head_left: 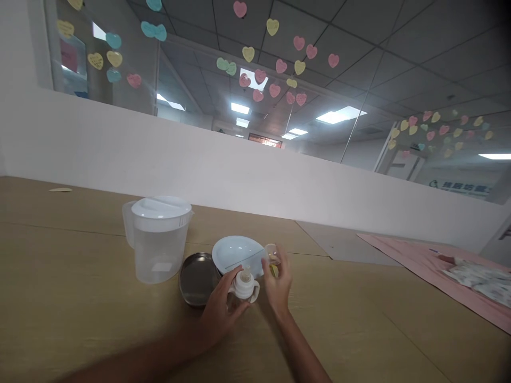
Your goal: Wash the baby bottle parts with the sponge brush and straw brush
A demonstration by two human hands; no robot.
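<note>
My left hand [221,308] is closed around a baby bottle [244,286] with a white collar, side handles and a pale teat at its top. The bottle is upright, close in front of a white bowl [235,250]. To its right, my right hand [278,279] grips a clear plastic cap [272,252], held apart from the bottle near the bowl's right edge. Something small and yellow-green [274,270] shows between the fingers of that hand; I cannot tell what it is. Beside my left hand lies a dark metal tray [197,279], partly under the bowl.
A translucent lidded pitcher [159,242] with liquid in it stands at the left on the wooden table [99,308]. Further right lie a pink cloth [399,250] and a patterned white cloth [479,279]. A white wall with a window [255,170] borders the table's back.
</note>
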